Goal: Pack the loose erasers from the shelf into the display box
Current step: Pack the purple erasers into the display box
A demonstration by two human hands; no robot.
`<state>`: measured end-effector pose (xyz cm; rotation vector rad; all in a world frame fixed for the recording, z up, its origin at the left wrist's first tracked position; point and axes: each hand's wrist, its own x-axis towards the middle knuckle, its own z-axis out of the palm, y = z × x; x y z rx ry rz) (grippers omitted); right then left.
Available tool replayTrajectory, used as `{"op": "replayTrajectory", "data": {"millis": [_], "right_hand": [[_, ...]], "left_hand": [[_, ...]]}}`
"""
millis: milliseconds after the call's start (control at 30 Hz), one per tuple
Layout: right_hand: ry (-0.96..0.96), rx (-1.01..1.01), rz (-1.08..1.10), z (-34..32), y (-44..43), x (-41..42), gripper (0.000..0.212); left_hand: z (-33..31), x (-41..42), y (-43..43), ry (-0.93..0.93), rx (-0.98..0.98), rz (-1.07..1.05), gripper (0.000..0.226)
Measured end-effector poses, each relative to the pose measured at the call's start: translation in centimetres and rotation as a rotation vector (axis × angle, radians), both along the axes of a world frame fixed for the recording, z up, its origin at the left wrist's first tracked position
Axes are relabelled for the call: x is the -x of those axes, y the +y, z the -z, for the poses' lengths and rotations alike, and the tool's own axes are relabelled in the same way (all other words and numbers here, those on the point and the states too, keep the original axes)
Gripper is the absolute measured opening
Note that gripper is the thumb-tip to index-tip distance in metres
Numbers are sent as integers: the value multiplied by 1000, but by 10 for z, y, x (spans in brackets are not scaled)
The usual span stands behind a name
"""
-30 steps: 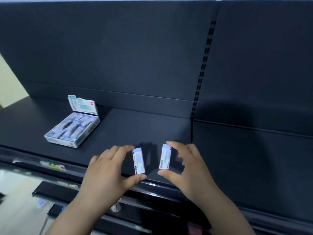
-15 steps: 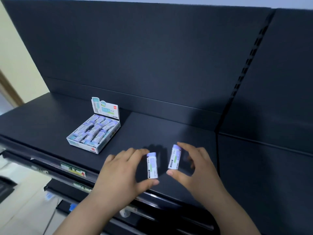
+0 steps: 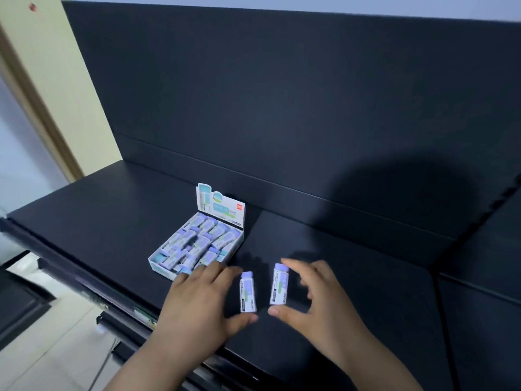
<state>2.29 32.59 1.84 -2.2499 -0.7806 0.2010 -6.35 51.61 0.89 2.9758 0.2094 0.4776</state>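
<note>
Across the last second both hands travelled left along the shelf (image 3: 112,235) together, and neither hold altered. The left grip (image 3: 197,303) was clamped on the left eraser (image 3: 247,292), with the thumb under its near end and the forefinger over its purple far end. The right grip (image 3: 318,303) held the right eraser (image 3: 279,285) the same way, end to end between thumb and forefinger. The two erasers stood close beside each other, apart, in the gap between the grips.

The big change was the display box (image 3: 159,268). A second earlier it lay well off to the left of the left grip. At this moment it sat just beyond and left of that grip, whose fingertips overlapped the box's near corner in the view; whether they touched it could not be told. Its printed flap stood up at the far end, against the dark back panel (image 3: 282,108).

The packed erasers (image 3: 203,241) already filled most of the box, some lying askew. The carry therefore looked nearly over, with the placing step next. The left eraser was the nearer to the opening and would probably go in first. Free slots looked scarce, so each piece would likely need to be turned to lie along the rows. No other loose erasers showed on the shelf around either grip.
</note>
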Motion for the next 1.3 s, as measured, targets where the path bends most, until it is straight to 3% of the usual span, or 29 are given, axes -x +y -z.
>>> {"op": "replayTrajectory", "data": {"millis": [333,500,667,767,933,1167,1300], "right_hand": [[17,100,138,2,119,-13,76],[25,113,293,8,158,-20,89],[2,18,542,16,153,0,70],[-17,-2,625,29,150,17,56],[4,44,653,34,155,28,48],[3,79,604,25,161,20,44],[57,122,583,25,169,13,40]], "left_hand": [[-9,-48,129,-6,2,149,69],[-11,-76,165,29,33,261,79],[-9,-88,190,91,117,324,77],[-4,-88,198,50,196,348,60],[4,-88,196,108,232,342,45],[11,-78,193,129,208,235,44],[16,-73,197,265,279,182,44]]}}
